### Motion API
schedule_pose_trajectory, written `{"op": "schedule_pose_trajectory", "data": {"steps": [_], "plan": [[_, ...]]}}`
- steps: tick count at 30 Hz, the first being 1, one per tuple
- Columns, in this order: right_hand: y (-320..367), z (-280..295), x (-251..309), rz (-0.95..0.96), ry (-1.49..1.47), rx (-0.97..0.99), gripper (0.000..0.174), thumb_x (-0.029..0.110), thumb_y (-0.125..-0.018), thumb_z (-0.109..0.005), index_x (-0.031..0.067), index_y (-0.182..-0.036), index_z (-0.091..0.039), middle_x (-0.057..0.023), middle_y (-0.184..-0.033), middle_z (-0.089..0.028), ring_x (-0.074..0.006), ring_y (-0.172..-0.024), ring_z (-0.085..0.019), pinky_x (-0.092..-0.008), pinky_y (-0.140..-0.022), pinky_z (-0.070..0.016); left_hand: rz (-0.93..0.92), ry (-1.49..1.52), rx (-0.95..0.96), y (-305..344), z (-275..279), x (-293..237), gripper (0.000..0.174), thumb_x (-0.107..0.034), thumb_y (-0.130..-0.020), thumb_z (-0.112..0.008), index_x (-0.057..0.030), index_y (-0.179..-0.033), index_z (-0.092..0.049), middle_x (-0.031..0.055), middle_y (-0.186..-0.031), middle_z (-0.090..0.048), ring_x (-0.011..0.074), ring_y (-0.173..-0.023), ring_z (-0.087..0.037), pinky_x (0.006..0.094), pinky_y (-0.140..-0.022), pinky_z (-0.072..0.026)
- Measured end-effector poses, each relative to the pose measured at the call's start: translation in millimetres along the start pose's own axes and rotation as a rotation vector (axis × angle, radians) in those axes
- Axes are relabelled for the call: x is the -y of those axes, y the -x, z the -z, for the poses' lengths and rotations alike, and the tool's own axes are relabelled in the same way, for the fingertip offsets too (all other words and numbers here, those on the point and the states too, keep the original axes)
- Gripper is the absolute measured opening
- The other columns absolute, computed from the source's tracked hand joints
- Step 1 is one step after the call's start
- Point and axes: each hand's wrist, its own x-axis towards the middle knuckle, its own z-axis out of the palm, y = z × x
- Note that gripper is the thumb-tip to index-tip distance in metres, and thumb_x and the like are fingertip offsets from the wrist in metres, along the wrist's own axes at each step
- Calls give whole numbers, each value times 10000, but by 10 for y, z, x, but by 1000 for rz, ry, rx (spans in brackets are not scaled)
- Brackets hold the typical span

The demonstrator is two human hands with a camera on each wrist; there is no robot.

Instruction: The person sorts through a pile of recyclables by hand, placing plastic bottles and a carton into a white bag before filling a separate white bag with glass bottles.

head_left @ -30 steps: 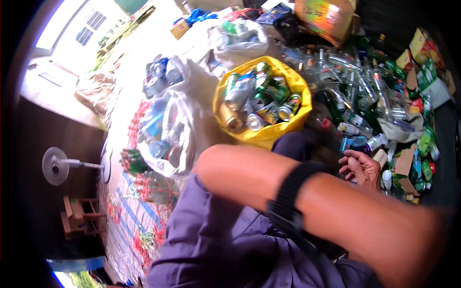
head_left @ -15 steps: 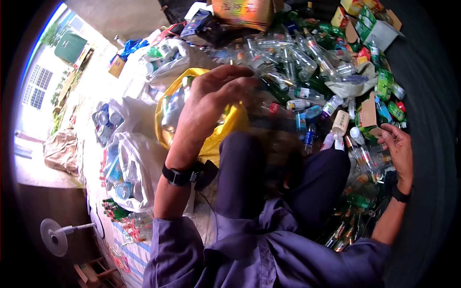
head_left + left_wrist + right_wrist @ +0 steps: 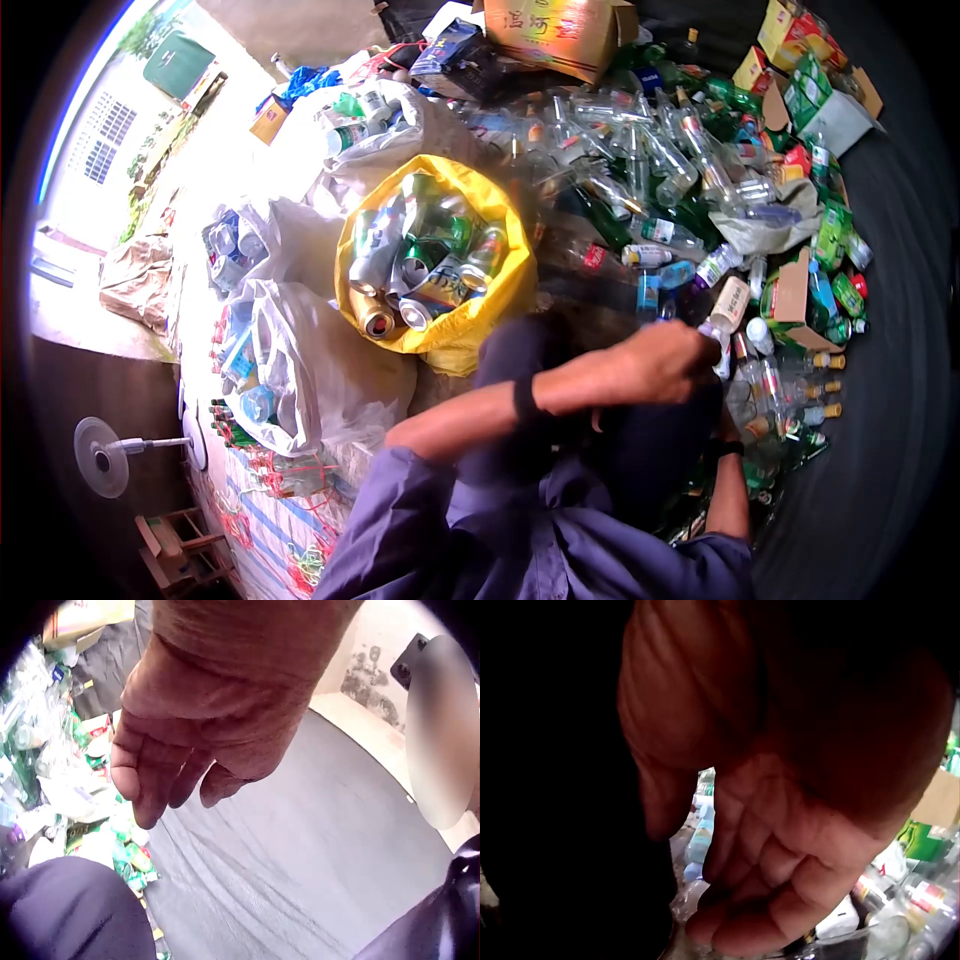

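L hand [image 3: 210, 712]: fingers loosely bent. R hand [image 3: 780, 806]: fingers half-curled, nr bottles [image 3: 928, 896].

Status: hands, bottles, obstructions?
Left hand empty, above right knee. Right hand looks empty, low beside bottles. Cans in yellow bag. In head view, right hand mostly hidden.

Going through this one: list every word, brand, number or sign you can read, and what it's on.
"温河": apparently this, on the large cardboard box; the red mark after it is unclear.
Too small or blurred: lettering on the cream bottle, the cans in the yellow bag and the dark blue box.
No other label reads clearly.
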Motion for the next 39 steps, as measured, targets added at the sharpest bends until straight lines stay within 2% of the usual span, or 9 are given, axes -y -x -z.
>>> {"op": "schedule_pose_trajectory", "data": {"steps": [12, 13, 17, 24, 27, 29, 33, 37, 39], "plan": [[-1405, 131, 1397, 22, 21, 166, 274, 215, -879, -638, -46, -950, -681, -257, -896, -692, -404, -858, -685, -498, -747, -520, -26, 275, -189, -136, -200, 417, 203, -124, -865, -637, -14, -1036, -643, 208, -890, -682, 443, -857, -642, 495, -746, -517], [-1585, 179, 1495, 67, 53, 208, 322, 242, -849, -675, -46, -991, -690, -291, -1013, -673, -468, -1005, -633, -514, -837, -515, 27, 305, -139, -123, -154, 414, 210, -121, -866, -635, -15, -1047, -635, 210, -895, -682, 442, -864, -642, 494, -746, -517], [-2312, 58, 1651, 288, 152, 186, 301, 233, -858, -641, -52, -950, -670, -310, -880, -659, -455, -883, -662, -493, -763, -517, 19, 430, -69, -74, 48, 362, 255, -131, -880, -636, 0, -1095, -591, 210, -946, -671, 429, -886, -638, 489, -747, -514], [-3156, -65, 2250, 259, 117, 198, 314, 218, -848, -633, -92, -885, -670, -334, -944, -653, -458, -982, -644, -512, -865, -508, 86, 626, -183, -138, 195, 403, 168, -102, -890, -616, 46, -961, -577, 250, -884, -630, 473, -852, -597, 517, -719, -475], [-3477, -303, 2260, 342, 285, 240, 340, 194, -851, -624, -57, -1079, -621, -309, -1019, -658, -457, -969, -647, -514, -858, -508, 128, 699, -184, -171, 272, 452, 169, -107, -899, -613, 43, -967, -575, 251, -872, -623, 475, -851, -593, 516, -709, -473], [-3647, -507, 2252, 439, 268, 58, 422, 164, -855, -604, -38, -1221, -544, -294, -1132, -628, -481, -996, -634, -527, -891, -505, 125, 723, -223, -189, 264, 497, 168, -105, -901, -612, 42, -973, -576, 251, -869, -622, 477, -850, -591, 513, -704, -474], [-3682, -761, 2400, 327, 309, 15, 533, 131, -847, -598, -14, -1326, -414, -257, -1172, -603, -471, -956, -654, -541, -855, -518, 168, 747, -220, -193, 309, 538, 169, -102, -906, -605, 40, -993, -579, 247, -891, -621, 478, -854, -588, 505, -701, -478], [-3825, -1085, 2250, 243, 465, -3, 488, 149, -836, -607, 1, -1284, -481, -259, -1191, -603, -430, -900, -679, -514, -802, -534, 154, 769, -279, -200, 324, 587, 179, -105, -909, -601, 41, -1011, -581, 245, -928, -618, 472, -869, -590, 498, -706, -482], [-3749, -1164, 2140, 366, 548, -93, 215, 163, -875, -555, 48, -1001, -686, -195, -1016, -657, -410, -916, -690, -543, -733, -536, 182, 774, -209, -217, 345, 607, 191, -104, -907, -600, 42, -1030, -581, 244, -960, -615, 467, -881, -592, 497, -711, -483]]}}
